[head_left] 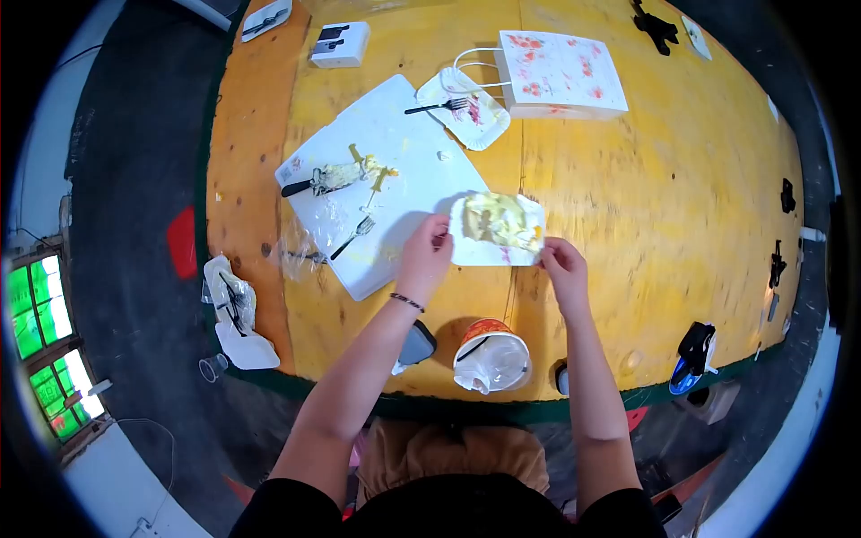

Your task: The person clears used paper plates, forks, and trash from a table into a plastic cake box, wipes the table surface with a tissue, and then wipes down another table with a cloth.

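Between my two hands a white paper plate [466, 253] smeared with cream and yellowish food is held up over the table. My left hand [429, 251] grips its left edge, and my right hand [565, 266] pinches its lower right corner. Behind the plate and to the left lies a white board [404, 134] with crumbs, a cream-covered knife [327, 178] and a fork [353, 238]. Nearer my body, just below the plate, stands a red and white tub [491, 357] with crumpled clear plastic in it.
Another used plate [484, 132] with a fork touches the board's back corner. A flowered paper bag [563, 73] and a white box [341, 45] are at the back. Stacked plates [247, 345] lie at the left edge. A dark grey case [417, 345] sits beside the tub.
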`<action>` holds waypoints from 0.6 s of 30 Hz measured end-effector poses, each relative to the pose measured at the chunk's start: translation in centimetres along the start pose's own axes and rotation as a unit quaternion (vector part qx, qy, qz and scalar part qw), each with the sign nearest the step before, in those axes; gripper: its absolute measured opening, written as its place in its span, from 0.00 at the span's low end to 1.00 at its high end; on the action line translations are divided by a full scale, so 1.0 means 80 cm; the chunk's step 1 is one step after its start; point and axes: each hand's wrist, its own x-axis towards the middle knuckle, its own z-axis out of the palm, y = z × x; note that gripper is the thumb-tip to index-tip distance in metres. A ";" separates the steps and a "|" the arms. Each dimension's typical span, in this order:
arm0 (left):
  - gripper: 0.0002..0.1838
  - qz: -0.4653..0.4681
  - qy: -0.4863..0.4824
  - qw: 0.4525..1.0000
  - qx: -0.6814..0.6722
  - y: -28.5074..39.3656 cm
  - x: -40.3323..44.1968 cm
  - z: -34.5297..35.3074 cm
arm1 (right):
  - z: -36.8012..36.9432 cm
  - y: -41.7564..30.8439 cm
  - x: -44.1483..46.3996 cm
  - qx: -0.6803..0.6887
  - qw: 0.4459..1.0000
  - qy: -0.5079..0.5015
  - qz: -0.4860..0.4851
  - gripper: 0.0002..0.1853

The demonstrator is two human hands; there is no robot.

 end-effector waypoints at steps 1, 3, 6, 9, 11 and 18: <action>0.12 -0.006 -0.014 1.000 0.005 0.005 -0.002 0.013 | -0.013 0.000 -0.008 -0.008 1.000 0.017 0.001 0.08; 0.12 0.015 -0.042 0.999 0.003 0.011 -0.001 0.048 | -0.050 0.011 -0.015 -0.029 0.998 0.052 -0.003 0.07; 0.11 0.032 -0.073 0.997 0.010 0.010 -0.004 0.090 | -0.085 0.018 -0.034 -0.039 0.996 0.082 0.006 0.07; 0.10 0.033 -0.097 0.995 0.012 0.016 -0.008 0.118 | -0.111 0.028 -0.042 -0.068 0.992 0.106 0.018 0.08; 0.09 0.032 -0.115 0.993 0.015 0.019 -0.011 0.127 | -0.120 0.034 -0.044 -0.076 0.990 0.115 0.023 0.08; 0.12 0.026 -0.177 0.979 0.095 0.025 -0.025 0.100 | -0.129 0.057 -0.040 -0.085 0.987 0.115 0.070 0.11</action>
